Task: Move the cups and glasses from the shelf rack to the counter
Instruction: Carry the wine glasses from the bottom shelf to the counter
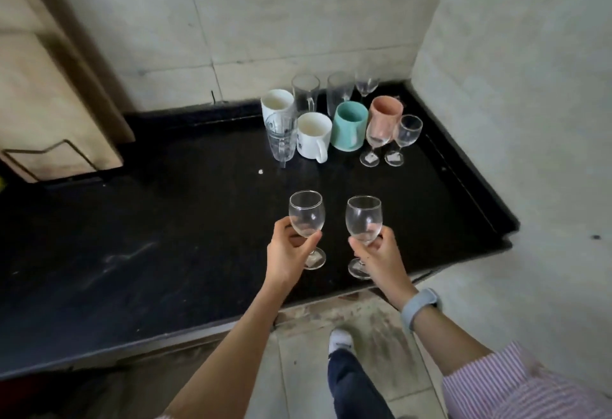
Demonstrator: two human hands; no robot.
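While upright over counter (165, 219), wine glasses (306, 215) in each hand's grip

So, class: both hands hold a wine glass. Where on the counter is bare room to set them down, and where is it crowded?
Bare: the black counter left of the left hand, and the strip between both hands and the white mug. Crowded: the back corner around the teal cup.

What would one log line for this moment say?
left hand: holds wine glass | right hand: holds second wine glass | both above counter
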